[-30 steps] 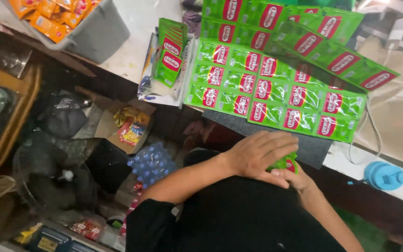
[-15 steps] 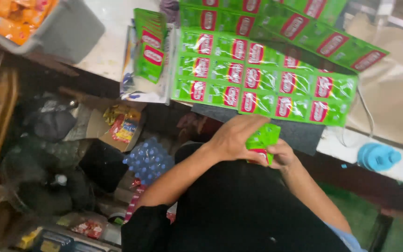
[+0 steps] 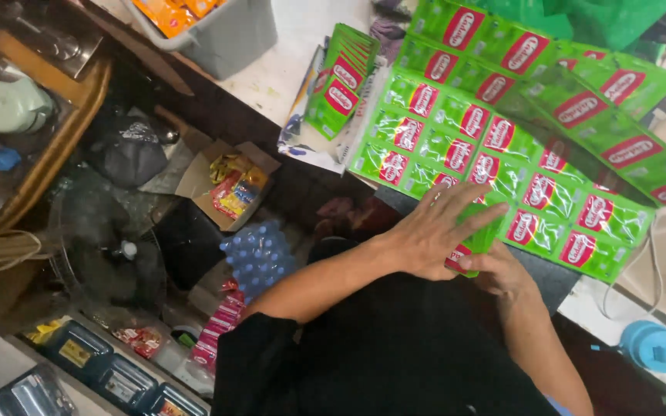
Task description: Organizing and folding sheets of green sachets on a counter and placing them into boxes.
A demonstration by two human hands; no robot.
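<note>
A: Head view, now. Left hand (image 3: 433,231) spread flat, fingers splayed over a green sachet (image 3: 478,237) with a red label; palm pressing down, apparently to pin the sachet at the near edge of the layout.

B: Right hand (image 3: 502,271)?

A: Just beneath and beside the left, touching the same sachet from below; fingers curled at its lower edge, grip itself hidden by the left hand, so closed or loose cannot be told. Sachet thus sandwiched between both hands, at the near border of the rows of green sachets (image 3: 495,162).

B: Reason for that arrangement?

A: Rows laid overlapping, labels up, on the dark work surface (image 3: 549,277); probably for counting or bundling. Upright stack of sachets (image 3: 341,85) parked at the left end, within reach. Grey bin (image 3: 225,35) with orange packets at the far left of the counter. Below the counter: open cardboard box (image 3: 229,185) of snack packets, pack of blue-capped bottles (image 3: 260,258). Blue bottle cap (image 3: 653,347) at lower right.

B: Head view, against half a second earlier?

A: Both hands shifted up toward the rows; sachet earlier raised, mostly exposed and clear of the rows, now lowered and largely covered by the left palm. Rows unchanged in order.
</note>
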